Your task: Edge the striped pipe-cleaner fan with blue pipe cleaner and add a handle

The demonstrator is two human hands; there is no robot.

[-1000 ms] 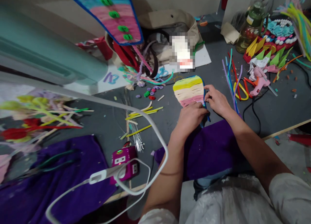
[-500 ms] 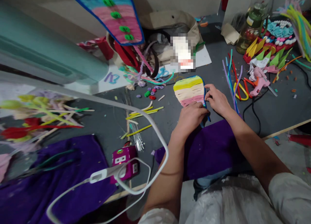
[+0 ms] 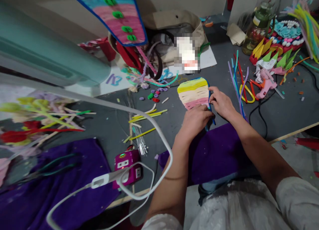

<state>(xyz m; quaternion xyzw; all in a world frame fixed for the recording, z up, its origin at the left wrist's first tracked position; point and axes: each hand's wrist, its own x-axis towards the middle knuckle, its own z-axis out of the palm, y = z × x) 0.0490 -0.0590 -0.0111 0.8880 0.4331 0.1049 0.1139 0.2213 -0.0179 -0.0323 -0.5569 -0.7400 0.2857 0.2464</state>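
A striped craft piece (image 3: 193, 93) in yellow, cream and pink lies on the dark table, with a blue strip (image 3: 209, 105) along its right edge. My left hand (image 3: 198, 118) rests over its lower edge, fingers bent together and pressing on the piece and the strip. At the upper right edge, my right hand (image 3: 219, 102) pinches the blue strip between thumb and forefinger. The lower part of the piece is hidden under my left hand. A purple cloth (image 3: 216, 153) lies just below both hands.
A white cable (image 3: 164, 137) loops in front at left, near a magenta power socket (image 3: 127, 165). Scissors (image 3: 246, 93), a pink glue gun (image 3: 267, 85) and coloured stems stand right. A glass jug (image 3: 256, 30) is at back right. Yellow stems (image 3: 147, 115) lie left.
My right hand has shifted very slightly left along the edge of the piece. My left hand stays in nearly the same place.
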